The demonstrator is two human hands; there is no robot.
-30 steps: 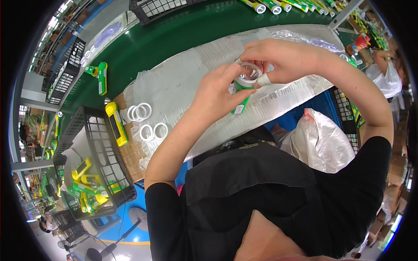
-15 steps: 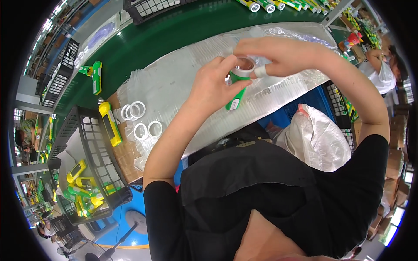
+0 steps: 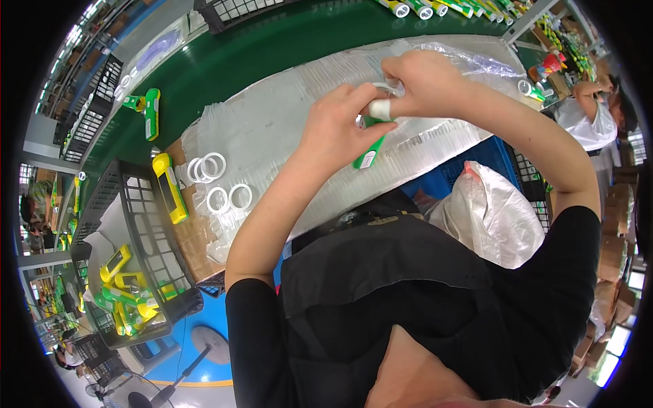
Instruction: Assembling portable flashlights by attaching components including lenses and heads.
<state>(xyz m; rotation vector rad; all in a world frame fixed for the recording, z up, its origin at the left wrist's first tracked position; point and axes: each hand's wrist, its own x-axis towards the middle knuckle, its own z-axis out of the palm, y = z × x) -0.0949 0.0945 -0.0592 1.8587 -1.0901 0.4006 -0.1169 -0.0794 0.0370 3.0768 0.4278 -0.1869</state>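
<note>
Over the plastic-covered worktop [image 3: 292, 102] I hold a green flashlight [image 3: 369, 155] upright-tilted, its head toward the far side. My left hand [image 3: 340, 126] is wrapped around its body just below the head. At the head, my right hand [image 3: 422, 85] has its fingers closed on the white ring [image 3: 388, 87] at the rim; a white wrap covers one of its digits. The fingers hide most of the head. Several loose white rings [image 3: 241, 197] lie left of my left forearm. A yellow flashlight [image 3: 170, 189] rests farther left, beside them.
At the left stands a black crate [image 3: 156, 238] holding yellow and green flashlights. Beyond the worktop runs a green conveyor belt [image 3: 272, 51], with a row of flashlights [image 3: 423, 12] at its far right. A white sack [image 3: 495, 214] sits near my right elbow. Another person [image 3: 588, 112] is at far right.
My right hand has moved in over the flashlight's head and its fingers have curled onto the rim. The left hand keeps its hold. A flashlight has appeared near the far right worker.
</note>
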